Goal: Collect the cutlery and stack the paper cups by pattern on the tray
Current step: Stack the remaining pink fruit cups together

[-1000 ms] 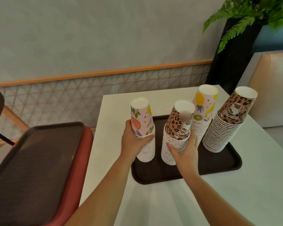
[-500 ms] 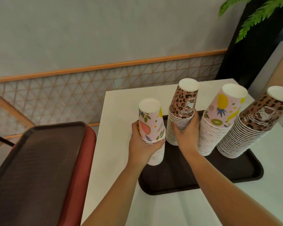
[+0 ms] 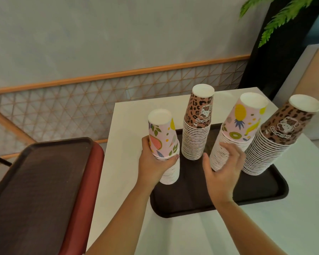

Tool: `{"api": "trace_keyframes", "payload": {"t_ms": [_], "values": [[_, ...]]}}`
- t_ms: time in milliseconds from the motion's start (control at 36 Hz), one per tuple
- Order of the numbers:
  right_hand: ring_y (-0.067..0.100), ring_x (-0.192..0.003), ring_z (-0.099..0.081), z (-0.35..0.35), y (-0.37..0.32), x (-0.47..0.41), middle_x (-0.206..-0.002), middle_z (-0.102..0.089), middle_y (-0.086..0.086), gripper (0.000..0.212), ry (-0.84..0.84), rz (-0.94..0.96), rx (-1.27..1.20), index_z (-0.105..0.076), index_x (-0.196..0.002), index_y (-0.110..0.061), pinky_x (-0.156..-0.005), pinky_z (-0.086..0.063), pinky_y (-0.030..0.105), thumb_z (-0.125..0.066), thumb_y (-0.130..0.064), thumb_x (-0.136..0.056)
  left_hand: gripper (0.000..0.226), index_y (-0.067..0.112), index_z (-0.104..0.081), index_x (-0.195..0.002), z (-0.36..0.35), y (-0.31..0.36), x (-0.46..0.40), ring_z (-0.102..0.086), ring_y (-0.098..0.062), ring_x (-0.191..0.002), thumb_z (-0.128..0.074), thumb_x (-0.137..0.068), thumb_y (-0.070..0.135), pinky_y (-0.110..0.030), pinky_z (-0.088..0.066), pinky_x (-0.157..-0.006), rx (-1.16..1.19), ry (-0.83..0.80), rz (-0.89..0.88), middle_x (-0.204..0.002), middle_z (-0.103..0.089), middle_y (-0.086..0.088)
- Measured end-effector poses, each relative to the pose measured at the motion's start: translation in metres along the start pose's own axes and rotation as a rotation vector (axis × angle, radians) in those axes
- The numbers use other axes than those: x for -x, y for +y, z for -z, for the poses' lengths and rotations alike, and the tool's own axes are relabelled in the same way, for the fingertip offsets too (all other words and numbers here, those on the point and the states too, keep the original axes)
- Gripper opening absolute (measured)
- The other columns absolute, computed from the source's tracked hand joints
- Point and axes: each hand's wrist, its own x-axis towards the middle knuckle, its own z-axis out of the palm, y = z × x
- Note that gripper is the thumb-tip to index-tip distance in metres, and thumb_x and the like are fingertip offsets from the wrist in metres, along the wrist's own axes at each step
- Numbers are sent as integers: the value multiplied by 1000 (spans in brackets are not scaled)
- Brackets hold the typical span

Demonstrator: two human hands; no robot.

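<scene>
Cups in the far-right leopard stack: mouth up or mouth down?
Mouth down. The leopard stack shows a closed white base on top, its print reads inverted.

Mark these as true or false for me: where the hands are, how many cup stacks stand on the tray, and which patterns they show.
1. Four cup stacks stand on the tray. True.
2. The left hand grips the leftmost fruit stack. True.
3. The right hand grips the far leopard stack. False: it is at the second fruit stack, fingers loosely spread.
4. All stacks share one pattern. False: two fruit, two leopard, including the rightmost.
5. The side tray holds cutlery. False: none shows there.
</scene>
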Motion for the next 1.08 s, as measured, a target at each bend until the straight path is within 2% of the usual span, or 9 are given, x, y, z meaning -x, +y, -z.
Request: {"api": "trace_keyframes", "payload": {"t_ms": [56,111,222,361,444,556,750,917,1083], "values": [[27,-119,-39,11,-3,-7,-122,-37,17,54,104,-4,-2,-42,-119,-11,-104,-34,23,-70,-24,-75,79,33,-33,-117,0,1,3,-52,-9,-108,-86,-60,18,-24,-47,-89,-4,-3,6,-111,-50,16],[24,-124,-33,19,-1,-19,-127,-34,22,65,162,-28,6,-38,-125,-6,-106,-29,15,-74,-18,-72,80,34,-32,-117,-1,0,6,-51,-9,-108,-86,-61,19,-26,-47,-90,-7,2,10,-112,-50,16],[19,-135,-23,28,3,-46,-144,-26,21,88,94,-139,31,-24,-141,-4,-101,-16,-1,-78,-17,-73,80,37,-31,-115,-3,0,12,-50,-7,-105,-86,-61,20,-24,-45,-88,-6,20,29,-105,-47,28],[20,-138,-27,25,10,-63,-149,-27,7,103,-77,-213,-34,-13,-147,-14,-105,-30,25,-80,-25,-69,80,38,-31,-115,-4,1,18,-50,-8,-105,-86,-61,19,-25,-45,-88,-1,35,32,-105,-47,29],[23,-132,-36,23,15,-67,-143,-36,8,100,-122,-197,-11,-22,-144,-13,-104,-36,34,-82,-25,-66,80,37,-32,-117,-4,1,21,-51,-10,-108,-86,-61,17,-27,-46,-91,20,34,30,-110,-50,20],[23,-122,-43,26,16,-67,-133,-43,12,87,-142,-199,27,-33,-137,-8,-88,-33,19,-82,-23,-66,78,37,-32,-116,-5,3,23,-50,-10,-110,-84,-64,14,-28,-45,-92,52,29,35,-113,-49,18],[22,-116,-48,31,3,-42,-127,-46,11,85,-180,-167,3,-38,-132,-8,-84,-40,26,-84,-24,-63,77,35,-32,-118,-4,7,20,-49,-15,-117,-83,-65,13,-33,-44,-96,45,35,34,-120,-48,13],[2,-106,-43,24,-20,-13,-126,-45,5,84,-238,-143,-60,-40,-132,-13,-76,-34,5,-85,-24,-62,77,31,-35,-119,4,7,10,-49,-15,-116,-84,-64,11,-31,-44,-94,31,37,16,-123,-50,8],[7,-110,-45,16,-38,3,-127,-45,4,83,-258,-124,-75,-40,-131,-14,-84,-45,22,-84,-25,-63,77,25,-36,-128,9,8,12,-46,-9,-110,-82,-67,11,-28,-41,-92,56,3,20,-122,-49,10]]}}
